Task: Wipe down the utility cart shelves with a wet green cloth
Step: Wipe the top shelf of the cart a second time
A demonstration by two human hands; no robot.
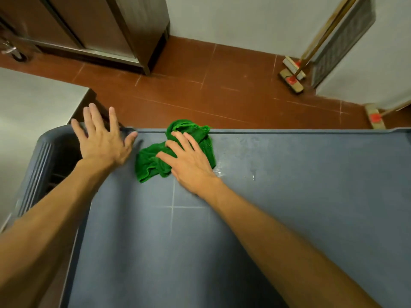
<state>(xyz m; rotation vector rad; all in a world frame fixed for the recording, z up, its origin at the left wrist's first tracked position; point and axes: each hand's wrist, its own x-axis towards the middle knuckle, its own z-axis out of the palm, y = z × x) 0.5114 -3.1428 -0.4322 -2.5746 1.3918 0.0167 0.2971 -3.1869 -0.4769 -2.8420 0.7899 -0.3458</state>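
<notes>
So the green cloth (pixel 175 150) sits bunched just above frame center, against the far rim of the cart's top shelf (pixel 289 196). The right hand (pixel 189 161) lies flat on it, fingers spread, pressing rather than gripping. The left hand (pixel 102 138) is open too, braced on the shelf's upper-left corner. Nearly all the unwiped shelf runs right and toward the bottom of the frame, so I'd guess the right hand sweeps that way.

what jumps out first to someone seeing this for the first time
The bright green cloth bunched at the far edge of the blue-grey cart shelf, pressed flat under the right hand. The left hand is spread open at the shelf's far left corner, and brooms lean against the wall beyond.
</notes>
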